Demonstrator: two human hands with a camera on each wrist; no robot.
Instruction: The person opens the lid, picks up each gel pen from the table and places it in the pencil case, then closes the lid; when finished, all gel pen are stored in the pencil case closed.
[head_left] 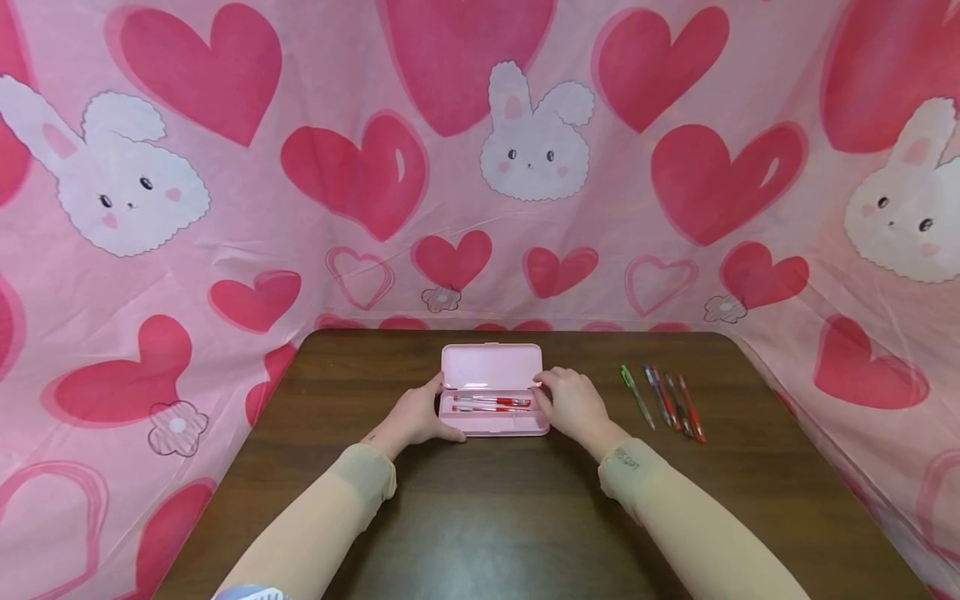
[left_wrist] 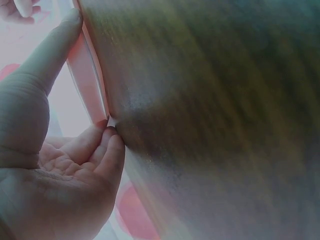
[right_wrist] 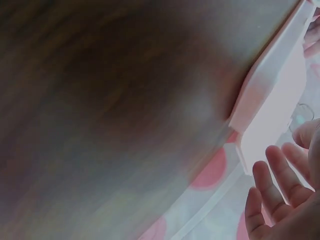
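Observation:
A pink pencil case (head_left: 493,431) lies on the table with its lid (head_left: 491,367) raised at the back. Inside it are a few clear pens with red parts (head_left: 512,402), lying crosswise. My left hand (head_left: 415,417) grips the case's left end, the thumb along the front edge and the fingers at the side; the left wrist view shows the thumb (left_wrist: 55,47) on the pink wall. At the right end, my right hand (head_left: 577,404) hovers by the lid's lower corner. Its fingers (right_wrist: 280,180) look loosely bent beside the case in the right wrist view, holding nothing visible.
To the right on the brown table (head_left: 480,517) lie a green pen (head_left: 637,396) and several other pens (head_left: 675,404) in a loose group, some red. A pink cloth (head_left: 517,225) with hearts and rabbits hangs around the table's back and sides.

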